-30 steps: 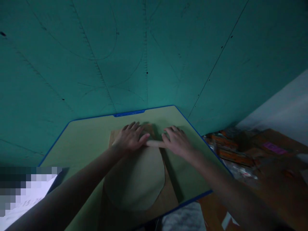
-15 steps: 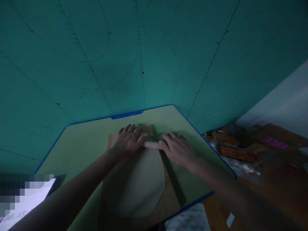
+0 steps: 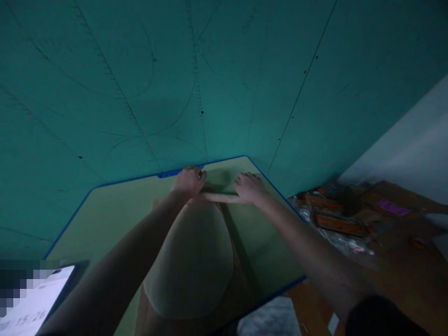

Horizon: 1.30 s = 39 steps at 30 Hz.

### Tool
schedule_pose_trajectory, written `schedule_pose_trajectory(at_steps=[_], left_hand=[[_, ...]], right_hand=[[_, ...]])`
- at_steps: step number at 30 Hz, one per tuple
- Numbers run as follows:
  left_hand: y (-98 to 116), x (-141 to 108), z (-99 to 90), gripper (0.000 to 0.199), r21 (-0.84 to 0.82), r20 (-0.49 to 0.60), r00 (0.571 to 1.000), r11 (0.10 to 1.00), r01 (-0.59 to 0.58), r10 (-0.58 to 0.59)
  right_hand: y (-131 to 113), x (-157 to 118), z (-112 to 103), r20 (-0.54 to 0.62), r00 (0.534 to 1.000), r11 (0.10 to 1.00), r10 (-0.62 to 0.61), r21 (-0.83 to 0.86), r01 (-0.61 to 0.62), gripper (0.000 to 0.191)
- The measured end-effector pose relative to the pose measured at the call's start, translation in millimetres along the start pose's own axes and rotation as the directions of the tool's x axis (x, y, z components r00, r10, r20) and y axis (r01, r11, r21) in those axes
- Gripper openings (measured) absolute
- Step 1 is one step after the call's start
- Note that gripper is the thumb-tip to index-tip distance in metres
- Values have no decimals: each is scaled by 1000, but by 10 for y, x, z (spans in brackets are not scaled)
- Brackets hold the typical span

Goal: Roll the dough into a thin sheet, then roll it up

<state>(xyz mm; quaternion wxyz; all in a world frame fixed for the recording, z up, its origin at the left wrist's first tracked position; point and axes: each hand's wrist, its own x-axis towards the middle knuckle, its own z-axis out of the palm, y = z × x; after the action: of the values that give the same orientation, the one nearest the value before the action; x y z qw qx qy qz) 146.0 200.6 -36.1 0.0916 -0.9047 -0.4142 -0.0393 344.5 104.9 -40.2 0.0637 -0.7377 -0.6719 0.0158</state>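
A wide, flat sheet of dough [image 3: 194, 261] lies on a wooden board [image 3: 142, 303]. Across its far edge runs a pale rolling pin [image 3: 222, 198]. My left hand [image 3: 191, 181] is closed over the pin's left end, fingers curled forward. On the opposite end sits my right hand [image 3: 249, 186], its fingers bent around the pin. Both hands hide the pin's ends, and my left forearm covers part of the dough's left side.
The board rests on a pale table [image 3: 115, 219] with a blue rim, against a green wall [image 3: 224, 84]. A lit phone [image 3: 38, 298] stands at the lower left. Boxes and plastic-wrapped things [image 3: 336, 217] lie at the right.
Both hands have pushed the rolling pin forward, away from me, to the dough's far edge. My fingers are more curled now. The camera view has shifted slightly.
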Motion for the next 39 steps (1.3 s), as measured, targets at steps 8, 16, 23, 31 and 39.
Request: schedule_pose_trajectory(at_steps=[8,16,23,31,39], left_hand=[[158,-630,-45,40,15,38,998,999,-47,46],[134,-489,-45,43,31,83,996,999,-39,36],[84,-5,-81,43,-13,36,997,998,66,-65],[101,188,0,53,-100,20,945,940,326,-326],[37,-137,-202,56,-182,43,962,944,274,-270]], right_hand=[[-170,-552,49,-83,995,999,-50,0,50,45],[-80,-401,80,45,993,993,-112,45,110,36],[18,14,-14,-48,999,1000,-6,25,7,32],[-68,-34,-74,-139,990,1000,-6,1,6,41],[-192,-303,-71,-59,998,999,37,22,-36,56]])
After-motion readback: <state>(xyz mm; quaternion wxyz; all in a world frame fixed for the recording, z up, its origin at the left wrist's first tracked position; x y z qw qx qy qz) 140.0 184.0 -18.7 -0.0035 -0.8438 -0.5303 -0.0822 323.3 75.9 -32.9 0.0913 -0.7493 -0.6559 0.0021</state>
